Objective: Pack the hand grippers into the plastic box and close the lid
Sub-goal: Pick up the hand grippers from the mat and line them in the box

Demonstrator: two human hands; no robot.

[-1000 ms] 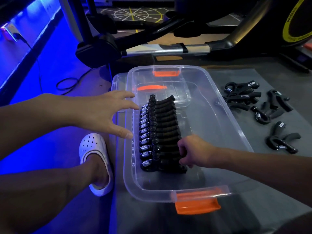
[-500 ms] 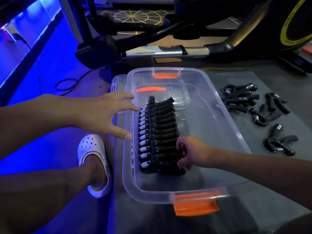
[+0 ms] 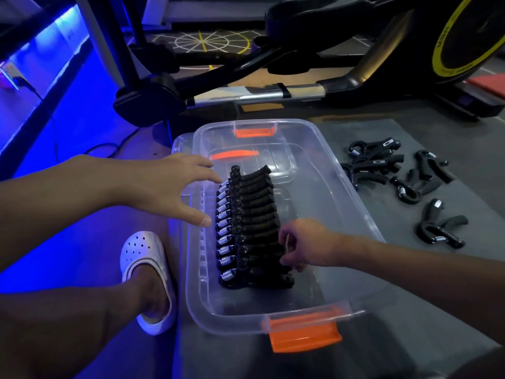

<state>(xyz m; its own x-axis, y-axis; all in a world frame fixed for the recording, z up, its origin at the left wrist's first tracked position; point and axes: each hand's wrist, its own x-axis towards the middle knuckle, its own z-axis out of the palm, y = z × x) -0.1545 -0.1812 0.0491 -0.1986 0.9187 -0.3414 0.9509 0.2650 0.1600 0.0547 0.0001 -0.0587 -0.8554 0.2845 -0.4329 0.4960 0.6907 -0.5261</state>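
A clear plastic box (image 3: 363,214) with orange latches (image 3: 304,336) stands open on a grey mat. Inside it, along the left wall, several black hand grippers (image 3: 246,214) stand packed in a row with their springs to the left. My right hand (image 3: 300,246) is inside the box, its curled fingers pinching the handle ends of the nearest grippers. My left hand (image 3: 175,187) hovers with spread fingers over the box's left rim, beside the row. More loose hand grippers (image 3: 382,165) lie on the mat right of the box. The clear lid (image 3: 177,144) juts out from under the box at its far left.
An exercise machine's black frame and silver bar (image 3: 259,94) cross just behind the box. My foot in a white clog (image 3: 147,269) stands left of the box. A black cable (image 3: 103,149) lies on the blue-lit floor at the left.
My right hand has shifted slightly left along the handle ends and lifted a little. My left hand stays spread at the left rim.
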